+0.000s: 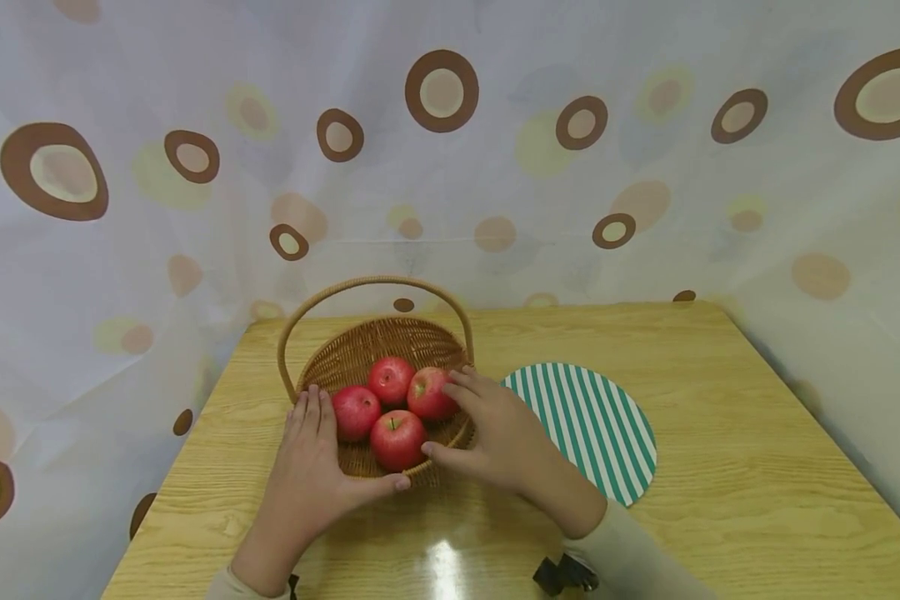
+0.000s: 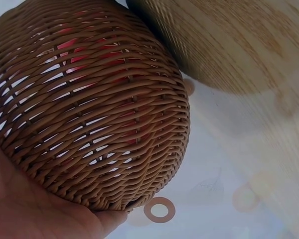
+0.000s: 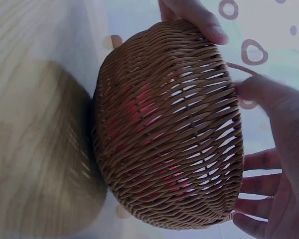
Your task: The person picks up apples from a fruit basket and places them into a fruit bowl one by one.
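A round wicker basket (image 1: pixel 390 332) with an arched handle (image 1: pixel 375 283) stands on a wooden table (image 1: pixel 720 483). Several red apples (image 1: pixel 397 439) lie in it. My left hand (image 1: pixel 322 450) cups its left wall, fingers up along the rim and thumb wrapped round the front. My right hand (image 1: pixel 480 417) holds the right rim, fingers over the edge against an apple (image 1: pixel 430 392), thumb at the front wall. In the left wrist view the palm (image 2: pixel 25 209) presses the basket (image 2: pixel 89 114). The right wrist view shows the basket (image 3: pixel 169 129) and right hand (image 3: pixel 284 149).
A round mat with green and white stripes (image 1: pixel 592 425) lies flat just right of the basket, partly under my right wrist. A pale curtain with brown rings (image 1: pixel 442 92) hangs close behind and beside the table. Bare wood extends to the right and front.
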Available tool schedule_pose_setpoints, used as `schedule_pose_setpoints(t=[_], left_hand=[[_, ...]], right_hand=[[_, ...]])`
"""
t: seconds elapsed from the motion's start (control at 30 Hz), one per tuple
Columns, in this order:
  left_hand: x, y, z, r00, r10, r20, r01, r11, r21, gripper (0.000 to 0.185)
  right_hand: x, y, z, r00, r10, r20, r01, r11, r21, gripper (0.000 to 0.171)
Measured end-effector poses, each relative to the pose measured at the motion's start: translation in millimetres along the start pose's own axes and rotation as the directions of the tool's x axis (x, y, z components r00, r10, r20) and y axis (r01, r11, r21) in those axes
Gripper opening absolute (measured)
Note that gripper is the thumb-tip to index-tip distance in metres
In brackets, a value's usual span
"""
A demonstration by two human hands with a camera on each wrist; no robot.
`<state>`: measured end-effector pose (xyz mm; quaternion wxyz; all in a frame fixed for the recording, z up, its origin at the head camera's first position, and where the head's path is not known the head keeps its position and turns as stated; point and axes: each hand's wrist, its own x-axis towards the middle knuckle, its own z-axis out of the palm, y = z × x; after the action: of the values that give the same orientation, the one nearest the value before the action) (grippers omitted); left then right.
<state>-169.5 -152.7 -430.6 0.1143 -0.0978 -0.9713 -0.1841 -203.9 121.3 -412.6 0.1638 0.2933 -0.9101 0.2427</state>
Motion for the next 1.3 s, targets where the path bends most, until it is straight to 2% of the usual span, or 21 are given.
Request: schedule_pose_setpoints(t=[0.23,0.53,0.63,0.8,0.93,1.13,1.3], left_hand=[[0.6,-1.9,2.2,1.0,-0.002,0.007,0.002,1.0,-0.005,0.156],[1.0,-1.0,3.1,1.0,-0.007,0.015,0.007,1.0,-0.011,0.157],[0.7,-1.1,2.8,1.0,0.003,0.006,-0.003,1.0,-0.007,0.159],[0.2,-2.3,2.5,1.0,0.017,-0.002,-0.017,1.0,0.009,0.165],[0.8,-3.2,2.7,1.0,0.014,0.006,-0.014,1.0,0.023,0.165],[1.9,-4.0,3.2,1.0,0.024,-0.006,-0.023,0.999,0.033,0.155],[1.4,-4.0,4.0,1.0,0.016,-0.008,-0.016,1.0,0.021,0.149]], right_hand=[[19,0,-5,1.0,0.018,0.018,-0.019,0.998,0.052,0.068],[42,-4,-4,0.984,0.072,0.165,-0.089,0.991,0.101,0.076],[50,-2,0,0.975,0.061,0.215,-0.086,0.991,0.106,0.076],[64,2,6,0.958,0.031,0.287,-0.051,0.997,0.063,0.078],[72,4,10,0.944,0.042,0.328,-0.049,0.999,0.011,0.083],[82,6,16,0.929,0.059,0.364,-0.052,0.998,-0.029,0.083],[89,6,21,0.921,0.068,0.383,-0.04,0.996,-0.081,0.077]])
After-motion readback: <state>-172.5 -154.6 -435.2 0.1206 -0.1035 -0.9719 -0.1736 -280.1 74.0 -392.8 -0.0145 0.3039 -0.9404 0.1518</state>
